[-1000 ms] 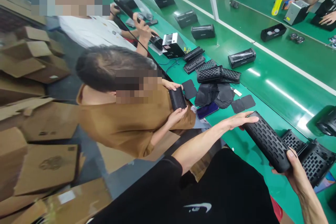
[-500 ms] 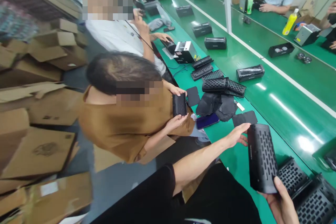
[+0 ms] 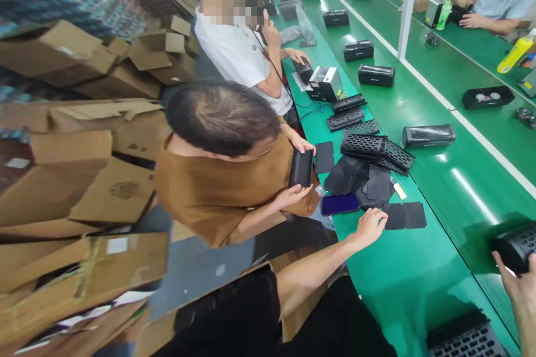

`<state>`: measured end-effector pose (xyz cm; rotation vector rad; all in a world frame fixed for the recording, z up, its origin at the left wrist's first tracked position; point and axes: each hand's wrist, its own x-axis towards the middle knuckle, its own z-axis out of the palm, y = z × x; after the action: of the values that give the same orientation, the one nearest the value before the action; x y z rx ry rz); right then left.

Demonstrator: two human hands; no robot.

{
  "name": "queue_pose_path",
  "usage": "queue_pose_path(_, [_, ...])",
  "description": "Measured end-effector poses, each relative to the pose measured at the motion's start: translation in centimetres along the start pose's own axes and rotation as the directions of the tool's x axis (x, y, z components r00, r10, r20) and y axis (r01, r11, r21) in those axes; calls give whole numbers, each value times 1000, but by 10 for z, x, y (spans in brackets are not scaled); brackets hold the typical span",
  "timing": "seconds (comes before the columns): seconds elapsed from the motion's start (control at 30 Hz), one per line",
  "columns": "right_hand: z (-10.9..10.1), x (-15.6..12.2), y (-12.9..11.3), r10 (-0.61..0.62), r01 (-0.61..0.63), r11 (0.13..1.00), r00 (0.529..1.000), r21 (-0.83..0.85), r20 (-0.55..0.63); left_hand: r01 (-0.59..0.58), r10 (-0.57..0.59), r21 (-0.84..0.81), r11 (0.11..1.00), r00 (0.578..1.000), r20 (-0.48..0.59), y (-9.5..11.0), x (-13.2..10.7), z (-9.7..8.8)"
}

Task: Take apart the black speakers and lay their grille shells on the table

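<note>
My left hand (image 3: 370, 226) rests on the green bench (image 3: 402, 279) with its fingers loosely curled and nothing in them. Its fingertips sit right beside two flat black fabric squares (image 3: 404, 215). My right hand (image 3: 521, 293) is at the right edge of the view. It grips the end of a black perforated speaker shell (image 3: 516, 246) held over the green conveyor belt (image 3: 469, 184). Only part of that hand and shell shows.
A person in a brown shirt next to me holds a black shell (image 3: 300, 168). A dark phone (image 3: 340, 203), a heap of black fabric (image 3: 355, 175) and stacked grilles (image 3: 377, 148) lie ahead. A finished speaker (image 3: 427, 135) sits on the belt. More grilles (image 3: 464, 340) are lower right, cardboard boxes (image 3: 84, 178) left.
My right hand has carried the perforated shell away to the right over the belt. My left hand let go of it and dropped onto the bench by the fabric squares. The view swung left.
</note>
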<state>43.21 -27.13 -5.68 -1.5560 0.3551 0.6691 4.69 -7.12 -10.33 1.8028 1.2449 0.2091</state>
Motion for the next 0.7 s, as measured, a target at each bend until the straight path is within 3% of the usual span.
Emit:
queue_pose_path(0.13, [-19,-14,-14,-34,-9,962,988,-272,-152,-73,72,10,997,997,25,-9,-6,11])
queue_pose_path(0.2, [-20,-31,-17,-162,55,905,961,-421,-224,-95,95,1,995,995,29,-14,-8,15])
queue_pose_path(0.27, [-7,-55,-7,-304,147,811,933,-567,-192,-113,113,-10,994,993,27,-18,-8,17])
queue_pose_path(0.33, [21,-84,19,-351,244,697,936,-674,-24,-127,127,-20,992,992,19,-20,-9,18])
queue_pose_path(0.4, [62,-113,61,-293,344,589,934,-731,203,-136,136,-23,990,991,5,-22,-10,18])
queue_pose_path(0.5, [132,-141,127,-149,480,456,871,-749,468,-145,145,-13,989,989,-18,-24,-11,19])
queue_pose_path(0.6, [176,-147,163,-83,514,310,853,-800,516,-169,168,-1,986,986,-15,-26,-11,21])
queue_pose_path(0.7, [183,-139,165,-34,529,193,845,-826,533,-189,189,8,982,982,-9,-27,-11,26])
